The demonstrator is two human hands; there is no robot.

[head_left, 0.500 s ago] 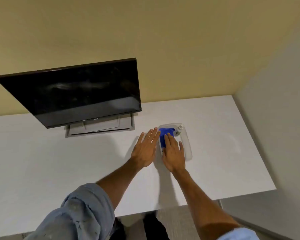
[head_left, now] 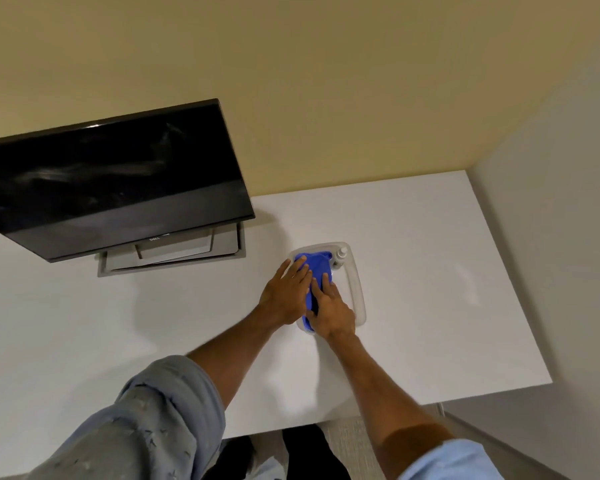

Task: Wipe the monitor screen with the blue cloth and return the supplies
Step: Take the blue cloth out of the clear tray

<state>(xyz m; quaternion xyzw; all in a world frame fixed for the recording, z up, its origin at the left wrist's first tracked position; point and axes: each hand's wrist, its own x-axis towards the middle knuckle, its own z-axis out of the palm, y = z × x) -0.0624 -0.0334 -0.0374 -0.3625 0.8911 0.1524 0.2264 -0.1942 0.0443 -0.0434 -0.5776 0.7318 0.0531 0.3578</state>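
Toward the table's (head_left: 430, 237) right side, the blue cloth (head_left: 314, 268) lies in a clear tray (head_left: 357, 289), largely covered by both flat, unclenched hands, left (head_left: 286, 294) and right (head_left: 331, 311). A small bottle (head_left: 341, 253) peeks out behind. The monitor's (head_left: 111, 178) left edge is cut off.

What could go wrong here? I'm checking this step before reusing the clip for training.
The small bottle stands upright in the clear tray right beside the blue cloth; the right hand or left hand might tip it. Pressing on the light tray could also slide it across the desk.
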